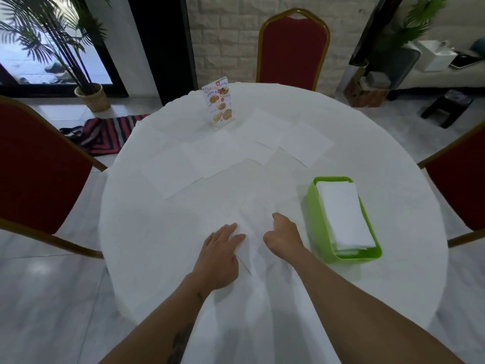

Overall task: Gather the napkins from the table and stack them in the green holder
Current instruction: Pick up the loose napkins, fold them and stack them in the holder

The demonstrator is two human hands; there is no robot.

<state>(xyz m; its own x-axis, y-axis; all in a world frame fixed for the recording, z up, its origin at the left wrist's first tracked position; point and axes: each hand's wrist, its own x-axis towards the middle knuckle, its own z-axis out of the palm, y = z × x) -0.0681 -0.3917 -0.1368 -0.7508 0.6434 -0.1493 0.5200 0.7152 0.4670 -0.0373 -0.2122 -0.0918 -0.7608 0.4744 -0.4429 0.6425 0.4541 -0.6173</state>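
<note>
The green holder (312, 199) sits on the right side of the round table (157, 258), close to the person, and it already has a pile of white napkins (343, 214) lying flat inside it, so part of the job looks done. Lots of napkins are still out on the white cloth, though. One lies on the left (170, 174), one sits in the middle (223, 153), and two more lie farther back on the right (305, 141), near the little menu card (219, 103). They overlap a bit, and white on white makes it hard to count them all. Right in front of the person is another napkin (249, 224), and both hands are on it. The left hand (219, 254) lies flat with its fingers straight, pressing the paper down and not grabbing anything. The right hand (282, 236) has its fingers curled under, but I cannot tell if it is pinching the napkin's edge or just resting there. My guess is this napkin goes into the holder next, and then all the far ones still need picking up, so there is more left than done
</note>
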